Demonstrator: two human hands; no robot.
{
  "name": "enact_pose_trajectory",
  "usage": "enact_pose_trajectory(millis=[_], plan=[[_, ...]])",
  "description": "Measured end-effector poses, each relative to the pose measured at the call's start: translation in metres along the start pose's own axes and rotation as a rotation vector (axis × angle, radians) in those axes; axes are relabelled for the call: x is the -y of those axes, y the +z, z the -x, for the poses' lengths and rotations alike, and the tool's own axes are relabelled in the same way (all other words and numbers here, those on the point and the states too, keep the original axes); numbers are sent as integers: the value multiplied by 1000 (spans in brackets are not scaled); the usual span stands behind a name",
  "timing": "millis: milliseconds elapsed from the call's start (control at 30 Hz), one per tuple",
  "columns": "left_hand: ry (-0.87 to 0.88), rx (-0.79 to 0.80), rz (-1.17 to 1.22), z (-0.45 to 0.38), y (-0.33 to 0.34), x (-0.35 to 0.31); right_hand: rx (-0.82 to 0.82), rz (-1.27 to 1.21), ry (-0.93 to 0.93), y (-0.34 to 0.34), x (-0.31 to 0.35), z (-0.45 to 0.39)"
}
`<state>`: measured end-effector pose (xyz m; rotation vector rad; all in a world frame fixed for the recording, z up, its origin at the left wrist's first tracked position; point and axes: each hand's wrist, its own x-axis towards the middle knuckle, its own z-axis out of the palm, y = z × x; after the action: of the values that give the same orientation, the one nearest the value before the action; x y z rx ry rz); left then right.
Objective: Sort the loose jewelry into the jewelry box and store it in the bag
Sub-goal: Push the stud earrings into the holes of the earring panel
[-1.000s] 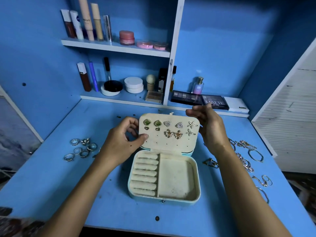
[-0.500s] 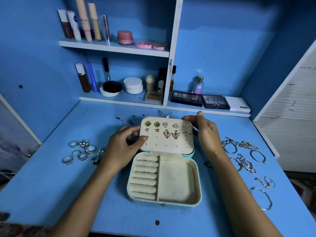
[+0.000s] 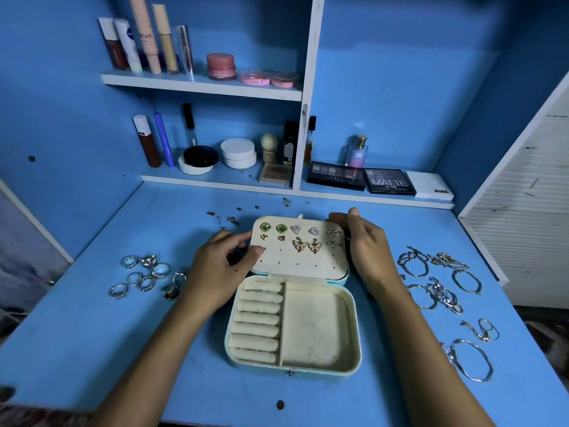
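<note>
We are pinching the lid (image 3: 297,251) of the jewelry box (image 3: 292,322) with our left hand (image 3: 215,272). Our right hand (image 3: 366,248) is gripping its far right corner. We should be lowering it gently.

Both forearms reach up from the lower edge of the frame toward its middle, bare and roughly symmetrical. The left hand (image 3: 220,269) sits just left of centre, fingers curled — thumb and forefinger drawn close together at their tips. The right hand (image 3: 368,251) sits just right of centre, palm turned inward, fingers bent forward, the forefinger tip highest.
</note>
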<state>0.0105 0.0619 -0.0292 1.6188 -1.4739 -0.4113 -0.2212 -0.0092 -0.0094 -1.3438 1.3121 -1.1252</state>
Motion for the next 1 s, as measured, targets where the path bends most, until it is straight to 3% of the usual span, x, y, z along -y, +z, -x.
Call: enact_pose_trajectory(millis=[400, 700, 1000], plan=[[-30, 56, -72, -18, -16, -5, 8, 3, 13, -2, -4, -1], [-30, -12, -205, -61, -47, 8, 6, 0, -5, -3, -7, -4], [-58, 78, -307, -79, -58, 28, 12, 8, 6, -3, -8, -5]])
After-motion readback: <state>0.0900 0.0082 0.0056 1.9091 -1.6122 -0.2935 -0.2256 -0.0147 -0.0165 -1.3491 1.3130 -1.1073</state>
